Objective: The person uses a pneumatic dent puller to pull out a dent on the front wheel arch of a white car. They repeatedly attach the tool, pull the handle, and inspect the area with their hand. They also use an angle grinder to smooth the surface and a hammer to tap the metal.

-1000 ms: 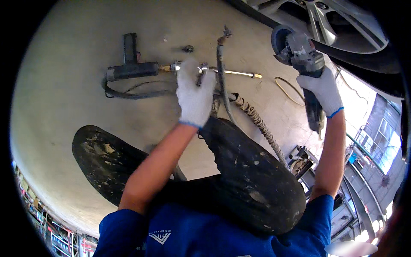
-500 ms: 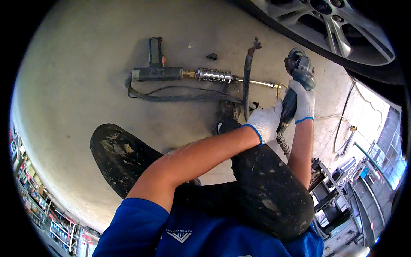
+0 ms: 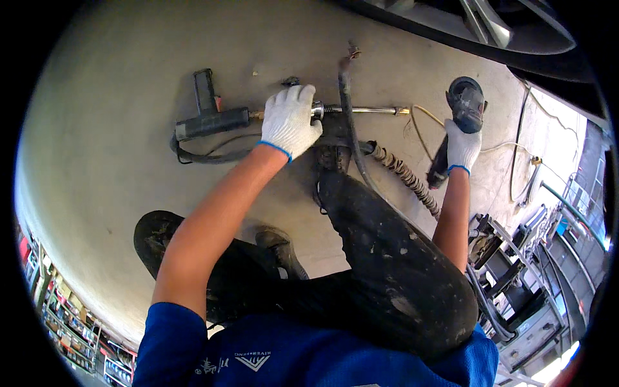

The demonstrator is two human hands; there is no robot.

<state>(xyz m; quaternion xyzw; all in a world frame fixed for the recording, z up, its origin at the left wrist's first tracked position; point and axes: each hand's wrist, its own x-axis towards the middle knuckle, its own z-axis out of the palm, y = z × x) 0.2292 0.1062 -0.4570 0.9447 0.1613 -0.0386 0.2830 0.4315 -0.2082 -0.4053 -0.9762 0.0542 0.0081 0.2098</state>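
Observation:
My left hand (image 3: pixel 290 121), in a white glove, is closed over the chrome cylinder (image 3: pixel 317 111) of a black pistol-gripped tool (image 3: pixel 209 125) lying on the floor. The tool's long metal rod (image 3: pixel 374 110) reaches right, with an upright rubber hose (image 3: pixel 345 87) crossing it. My gloved right hand (image 3: pixel 463 147) holds a dark angle grinder (image 3: pixel 468 106), its round guard at the top. A small black piece (image 3: pixel 290 81) lies just above my left hand.
A car wheel (image 3: pixel 483 19) overhangs the top right. A wrapped hose (image 3: pixel 403 174) and cords (image 3: pixel 509 144) cross the floor beside my bent legs (image 3: pixel 393 277). Metal equipment (image 3: pixel 516 277) stands at lower right; stocked shelves (image 3: pixel 71 322) are at lower left.
My left hand has moved from beside the grinder up and left onto the chrome cylinder. The grinder stays in my right hand, lower than a second ago.

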